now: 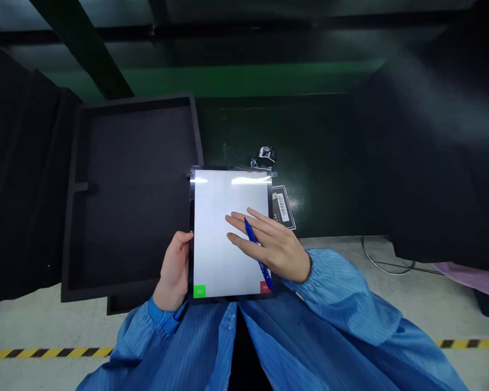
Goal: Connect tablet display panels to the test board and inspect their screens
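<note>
My left hand point(174, 274) grips the black-framed, white-lit tablet point(214, 233); its long axis runs away from me, screen up, beneath my right hand point(279, 250), whose spread fingers hold a blue pen point(250, 230) slanting forward-left.

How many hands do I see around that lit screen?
2: the left hand holds the lit screen by its left edge; the right hand, with a blue pen, is over the screen. No other hand shows.
</note>
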The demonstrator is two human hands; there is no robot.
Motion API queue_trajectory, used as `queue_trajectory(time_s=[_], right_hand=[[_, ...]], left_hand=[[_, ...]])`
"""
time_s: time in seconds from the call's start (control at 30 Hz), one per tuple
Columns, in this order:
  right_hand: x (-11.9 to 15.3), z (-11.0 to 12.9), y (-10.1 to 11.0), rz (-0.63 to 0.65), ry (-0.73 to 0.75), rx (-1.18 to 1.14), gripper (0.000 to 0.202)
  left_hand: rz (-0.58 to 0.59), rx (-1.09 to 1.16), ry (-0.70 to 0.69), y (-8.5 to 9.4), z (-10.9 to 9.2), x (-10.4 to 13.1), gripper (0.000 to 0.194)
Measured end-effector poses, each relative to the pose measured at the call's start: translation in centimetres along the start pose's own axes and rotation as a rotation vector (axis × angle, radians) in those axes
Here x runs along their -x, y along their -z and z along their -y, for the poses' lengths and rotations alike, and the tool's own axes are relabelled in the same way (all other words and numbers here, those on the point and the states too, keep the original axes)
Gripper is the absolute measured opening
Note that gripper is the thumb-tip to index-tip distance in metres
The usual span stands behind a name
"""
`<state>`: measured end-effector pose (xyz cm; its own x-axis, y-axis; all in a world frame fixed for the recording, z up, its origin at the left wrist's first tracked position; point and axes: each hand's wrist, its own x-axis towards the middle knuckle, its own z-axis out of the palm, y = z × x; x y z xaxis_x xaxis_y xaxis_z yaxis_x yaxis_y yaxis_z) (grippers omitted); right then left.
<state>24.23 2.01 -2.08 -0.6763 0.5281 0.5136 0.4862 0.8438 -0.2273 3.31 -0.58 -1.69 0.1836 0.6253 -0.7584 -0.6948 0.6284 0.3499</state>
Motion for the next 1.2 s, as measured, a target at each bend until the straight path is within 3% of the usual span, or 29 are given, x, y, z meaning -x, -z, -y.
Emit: queue_trajectory(time_s=[0.1, 0.2, 0.3, 0.43, 0.6, 0.87, 1.03, 1.13, 1.2], right_hand=[[0.6, -0.3, 1.2, -0.115, -0.093, -0.034, 0.024], [1.0, -1.7, 2.2, -0.353, -0.341, -0.079, 0.029], [1.9, -4.2, 2.0, -0.525, -0.586, -0.041, 0.018], [3.6, -7.2, 0.2, -0.369, -0.646, -0.009, 0.013], [4.5, -8.8, -2.1, -0.243, -0.612, 0.000, 0.017], [4.7, -9.5, -2.6, -0.192, -0.643, -0.019, 0.019], [3.2, -7.0, -2.0, -0.227, -0.649, -0.143, 0.020], [0.5, -4.4, -1.4, -0.187, -0.612, -0.512, 0.029], [-1.6, -3.4, -0.8, -0.198, -0.602, -0.717, 0.035]], left_hand=[[-0.029, -0.023, -0.025, 0.2, 0.1, -0.1, 0.044], [-0.086, -0.037, -0.030, 0.2, 0.0, -0.1, 0.037], [-0.137, -0.076, -0.044, 0.3, -0.2, 0.3, 0.027], [-0.234, -0.107, -0.123, 0.8, -1.1, 1.1, 0.020], [-0.419, -0.040, -0.241, 1.5, -2.5, 1.8, 0.014], [-0.439, 0.022, -0.189, 1.6, -3.1, 1.4, 0.013], [-0.402, 0.008, -0.214, 0.9, -3.3, 2.5, 0.013], [-0.392, -0.153, -0.322, 0.4, -3.8, 3.7, 0.019], [-0.386, -0.374, -0.462, 0.1, -4.5, 4.4, 0.029]])
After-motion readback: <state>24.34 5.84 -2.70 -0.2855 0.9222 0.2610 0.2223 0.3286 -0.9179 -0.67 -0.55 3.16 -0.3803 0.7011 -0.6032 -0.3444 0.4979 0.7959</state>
